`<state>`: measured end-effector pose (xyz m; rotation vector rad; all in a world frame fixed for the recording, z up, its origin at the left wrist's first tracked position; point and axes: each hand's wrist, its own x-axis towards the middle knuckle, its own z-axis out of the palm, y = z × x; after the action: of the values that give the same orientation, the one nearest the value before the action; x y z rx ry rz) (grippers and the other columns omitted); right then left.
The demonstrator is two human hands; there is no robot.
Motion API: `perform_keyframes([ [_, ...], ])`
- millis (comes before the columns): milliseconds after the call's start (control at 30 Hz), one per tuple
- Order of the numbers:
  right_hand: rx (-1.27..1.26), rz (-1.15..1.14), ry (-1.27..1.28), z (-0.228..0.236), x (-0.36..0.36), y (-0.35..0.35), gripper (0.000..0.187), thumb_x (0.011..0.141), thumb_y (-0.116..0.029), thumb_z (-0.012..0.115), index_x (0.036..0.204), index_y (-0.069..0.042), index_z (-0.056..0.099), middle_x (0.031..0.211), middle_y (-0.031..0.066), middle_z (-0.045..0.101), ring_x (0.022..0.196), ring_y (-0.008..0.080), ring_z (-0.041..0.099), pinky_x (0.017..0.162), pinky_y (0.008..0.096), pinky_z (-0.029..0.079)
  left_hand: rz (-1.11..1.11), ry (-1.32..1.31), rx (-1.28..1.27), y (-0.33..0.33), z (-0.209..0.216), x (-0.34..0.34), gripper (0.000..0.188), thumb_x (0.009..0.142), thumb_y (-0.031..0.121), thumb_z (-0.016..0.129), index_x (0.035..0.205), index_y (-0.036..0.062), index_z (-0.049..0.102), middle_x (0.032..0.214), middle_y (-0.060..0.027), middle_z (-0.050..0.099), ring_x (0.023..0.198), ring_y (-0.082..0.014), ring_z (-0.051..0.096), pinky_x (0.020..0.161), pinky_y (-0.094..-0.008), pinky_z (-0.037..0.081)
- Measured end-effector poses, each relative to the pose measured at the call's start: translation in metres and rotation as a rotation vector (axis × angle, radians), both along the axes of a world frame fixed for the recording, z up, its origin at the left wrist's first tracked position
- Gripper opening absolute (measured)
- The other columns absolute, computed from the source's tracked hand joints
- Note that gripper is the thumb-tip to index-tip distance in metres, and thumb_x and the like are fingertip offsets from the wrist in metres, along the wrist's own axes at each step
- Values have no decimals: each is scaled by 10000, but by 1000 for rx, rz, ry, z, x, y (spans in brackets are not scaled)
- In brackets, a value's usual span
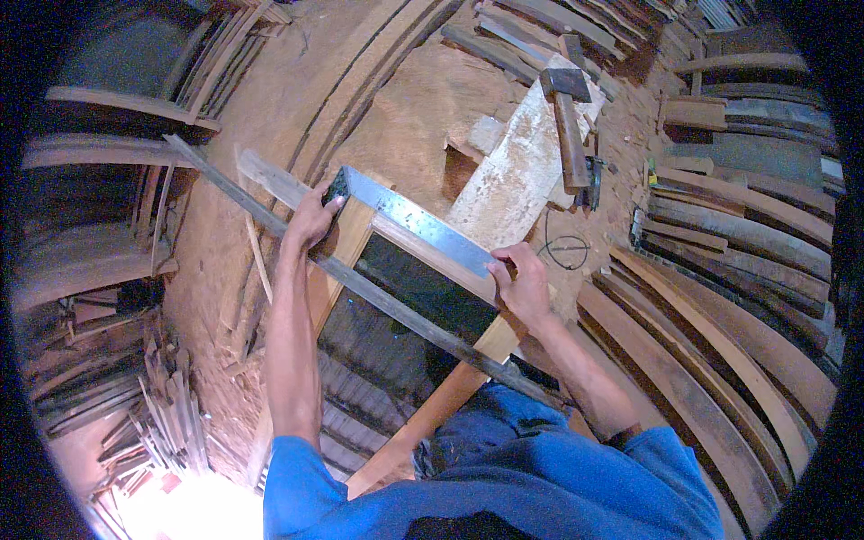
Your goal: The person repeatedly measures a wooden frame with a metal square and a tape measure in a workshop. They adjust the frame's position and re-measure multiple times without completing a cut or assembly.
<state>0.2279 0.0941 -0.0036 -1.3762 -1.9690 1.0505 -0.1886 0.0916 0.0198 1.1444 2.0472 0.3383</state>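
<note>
A shiny metal try square point(416, 225) with a dark stock lies along the far end of a wooden frame point(346, 236). My left hand point(310, 220) is closed round the stock at the frame's far left corner. At the blade's other end, my right hand point(526, 283) pinches the metal between thumb and fingers. Inside the frame are dark, glossy areas point(373, 360) with what look like roof reflections. A thin grey wooden strip point(396, 304) runs slantwise across the frame, under my left wrist. The frame's near part reaches down to my lap.
Beyond the frame, a hammer point(569, 135) with a wooden handle rests on a whitish board point(513, 166). A loop of dark cord point(567, 252) lies by it. Stacked planks point(720, 333) line the right side. Wood offcuts point(171, 414) stand at the lower left.
</note>
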Motion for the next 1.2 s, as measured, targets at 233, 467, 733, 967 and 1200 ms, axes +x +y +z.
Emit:
perform_keyframes([
  [233,-16,20,-12,3,0,1,162,865,-45,805,977,14,704,933,161,672,864,314,689,790,391,555,-14,-30,-35,3,-3,-1,528,1009,180,683,1506,69,544,1404,-254,657,1321,-383,620,1126,-450,462],
  [467,-150,-63,-40,-3,-1,-3,199,885,-65,793,1051,-12,697,959,161,667,877,319,686,809,403,551,-1,74,-31,-3,-23,-5,555,1040,204,641,1556,87,474,1407,-280,644,1329,-414,612,1118,-455,463],
  [733,-9,-23,-16,-13,2,-5,197,867,-67,802,1025,-22,693,984,164,658,942,359,684,845,433,546,-6,103,-47,-6,-17,-4,506,1069,206,598,1532,58,456,1368,-278,652,1282,-383,625,1102,-457,448],
  [967,-1,-57,-20,-16,0,-9,192,857,-71,812,977,-20,671,965,162,658,922,358,689,826,441,543,22,-126,-16,-11,-51,-29,545,1068,215,588,1558,38,429,1446,-301,595,1358,-389,576,1159,-449,413],
  [1200,-148,-69,-23,-11,0,-7,191,870,-131,775,1006,-17,705,1003,226,672,999,441,658,876,527,525,-95,-20,41,-15,-72,-48,546,1069,224,593,1548,25,424,1443,-273,594,1359,-375,568,1170,-431,403],
])
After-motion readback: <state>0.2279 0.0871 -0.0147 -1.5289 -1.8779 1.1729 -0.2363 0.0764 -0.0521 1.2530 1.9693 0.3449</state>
